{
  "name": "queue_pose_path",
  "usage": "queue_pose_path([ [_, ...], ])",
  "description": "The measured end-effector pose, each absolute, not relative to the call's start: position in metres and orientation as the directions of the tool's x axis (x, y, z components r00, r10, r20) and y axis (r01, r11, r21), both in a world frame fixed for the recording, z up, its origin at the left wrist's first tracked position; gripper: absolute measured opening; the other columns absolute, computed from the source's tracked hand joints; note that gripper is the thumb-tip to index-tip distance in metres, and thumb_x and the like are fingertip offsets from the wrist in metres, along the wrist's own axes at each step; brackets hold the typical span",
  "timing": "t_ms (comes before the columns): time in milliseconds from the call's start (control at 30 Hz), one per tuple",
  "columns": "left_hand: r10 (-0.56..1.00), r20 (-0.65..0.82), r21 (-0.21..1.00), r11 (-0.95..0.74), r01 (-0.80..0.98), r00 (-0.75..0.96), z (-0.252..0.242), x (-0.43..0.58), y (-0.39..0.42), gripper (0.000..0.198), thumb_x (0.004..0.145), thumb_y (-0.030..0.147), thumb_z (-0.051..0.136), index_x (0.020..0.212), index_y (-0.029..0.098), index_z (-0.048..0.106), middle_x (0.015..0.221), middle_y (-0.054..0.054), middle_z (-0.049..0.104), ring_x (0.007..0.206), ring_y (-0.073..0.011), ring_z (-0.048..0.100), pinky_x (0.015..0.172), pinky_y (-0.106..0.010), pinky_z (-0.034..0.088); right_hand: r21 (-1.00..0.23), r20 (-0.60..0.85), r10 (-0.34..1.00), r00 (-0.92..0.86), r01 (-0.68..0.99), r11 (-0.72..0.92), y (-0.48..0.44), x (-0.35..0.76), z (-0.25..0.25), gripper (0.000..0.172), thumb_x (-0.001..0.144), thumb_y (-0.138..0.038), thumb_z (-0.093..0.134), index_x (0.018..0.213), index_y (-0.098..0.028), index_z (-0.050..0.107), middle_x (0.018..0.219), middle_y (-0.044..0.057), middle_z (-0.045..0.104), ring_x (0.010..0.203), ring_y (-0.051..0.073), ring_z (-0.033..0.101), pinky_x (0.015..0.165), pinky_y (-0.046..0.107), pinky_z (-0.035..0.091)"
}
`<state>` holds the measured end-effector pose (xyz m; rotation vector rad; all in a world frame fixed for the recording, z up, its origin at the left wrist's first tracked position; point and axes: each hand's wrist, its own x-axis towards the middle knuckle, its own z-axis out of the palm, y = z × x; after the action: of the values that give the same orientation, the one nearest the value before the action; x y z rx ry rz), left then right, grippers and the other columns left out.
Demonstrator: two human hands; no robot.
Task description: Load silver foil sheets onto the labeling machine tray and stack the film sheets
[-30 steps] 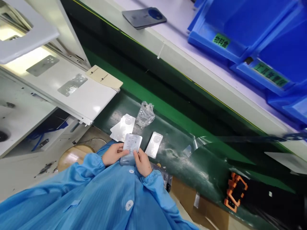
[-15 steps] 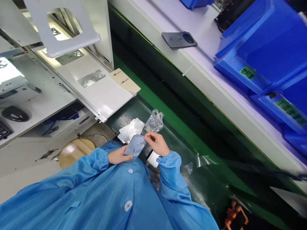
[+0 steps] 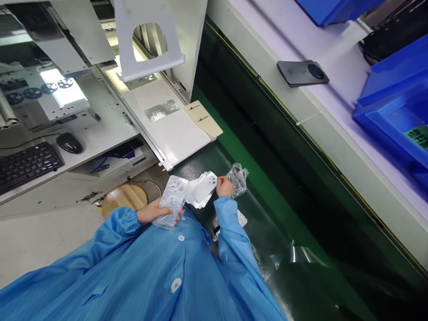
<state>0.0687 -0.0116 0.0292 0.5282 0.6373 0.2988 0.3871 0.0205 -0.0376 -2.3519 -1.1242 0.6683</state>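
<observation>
My left hand (image 3: 154, 211) is closed around a clear, phone-shaped film (image 3: 173, 192) with camera holes at its far end; whether it is one sheet or several I cannot tell. To the right, my right hand (image 3: 224, 187) pinches the corner of a silvery phone-shaped sheet (image 3: 204, 188) with small round holes. That sheet is over a loose pile of similar silvery sheets (image 3: 194, 201) on the dark green surface. Crumpled clear plastic (image 3: 238, 179) lies just beyond my right hand. Partly behind my right sleeve is another pale sheet (image 3: 242, 218).
A white conveyor belt (image 3: 174, 138) carries a silvery sheet (image 3: 162, 110). On the left bench are a mouse (image 3: 69, 142) and a keyboard (image 3: 28, 162). Dark phone back panels (image 3: 302, 73) lie on the right shelf by a blue bin (image 3: 394, 102). A wooden stool (image 3: 124, 199) stands below.
My right hand has moved away from the piece in my left hand to the pile, with a silvery sheet in its fingers. The camera view has shifted left.
</observation>
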Motion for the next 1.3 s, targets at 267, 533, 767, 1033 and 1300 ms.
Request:
queue_pose_path([
  [267, 0.322, -0.434, 0.594, 0.804, -0.002, 0.841, 0.039, 0.079, 0.0, 0.047, 0.073, 0.037, 0.079, 0.112, 0.017, 0.062, 0.106, -0.013, 0.071, 0.089, -0.0263, 0.069, 0.082, -0.043, 0.055, -0.917, -0.174, 0.977, -0.12, 0.382, -0.116, 0.023, 0.324, 0.058, 0.03, 0.091, -0.043, 0.052, 0.088, -0.019, 0.069, 0.081, 0.003, 0.068, 0.075, 0.016, 0.061, 0.069, 0.026, 0.047],
  [533, 0.357, -0.382, 0.578, 0.812, -0.081, 0.852, 0.038, 0.07, 0.008, 0.049, 0.074, 0.034, 0.078, 0.115, 0.018, 0.057, 0.108, -0.013, 0.069, 0.089, -0.0261, 0.069, 0.08, -0.042, 0.056, -0.855, -0.201, 0.929, -0.309, 0.519, -0.013, 0.059, 0.317, 0.105, 0.027, 0.092, -0.04, 0.054, 0.083, -0.018, 0.066, 0.078, 0.001, 0.067, 0.07, 0.013, 0.059, 0.066, 0.024, 0.045],
  [767, 0.446, -0.374, 0.562, 0.807, -0.184, 0.813, 0.04, 0.042, 0.015, 0.045, 0.073, 0.03, 0.078, 0.112, 0.018, 0.059, 0.102, -0.011, 0.072, 0.086, -0.0262, 0.069, 0.075, -0.04, 0.057, -0.894, -0.195, 0.863, -0.466, 0.446, 0.039, 0.106, 0.287, 0.1, 0.025, 0.089, -0.039, 0.055, 0.078, -0.018, 0.062, 0.072, -0.001, 0.061, 0.065, 0.012, 0.056, 0.063, 0.023, 0.044],
  [1033, 0.553, -0.588, 0.533, 0.814, -0.232, 0.59, 0.029, -0.011, 0.006, 0.03, 0.063, 0.04, 0.08, 0.083, 0.019, 0.072, 0.083, -0.007, 0.074, 0.07, -0.023, 0.067, 0.067, -0.035, 0.055, -0.703, -0.028, 0.968, 0.248, 0.684, -0.195, 0.214, 0.3, 0.042, 0.02, 0.087, -0.035, 0.045, 0.08, -0.021, 0.057, 0.06, 0.0, 0.059, 0.062, 0.018, 0.058, 0.065, 0.028, 0.045],
  [1300, 0.588, -0.652, 0.559, 0.799, -0.221, 0.478, 0.017, -0.022, -0.004, 0.026, 0.064, 0.046, 0.076, 0.078, 0.025, 0.074, 0.083, -0.004, 0.074, 0.071, -0.0223, 0.067, 0.069, -0.037, 0.054, -0.423, 0.238, 0.953, 0.187, 0.903, -0.072, 0.199, 0.265, 0.022, 0.042, 0.093, -0.037, 0.047, 0.124, -0.011, 0.055, 0.119, 0.02, 0.058, 0.108, 0.032, 0.051, 0.092, 0.044, 0.038],
])
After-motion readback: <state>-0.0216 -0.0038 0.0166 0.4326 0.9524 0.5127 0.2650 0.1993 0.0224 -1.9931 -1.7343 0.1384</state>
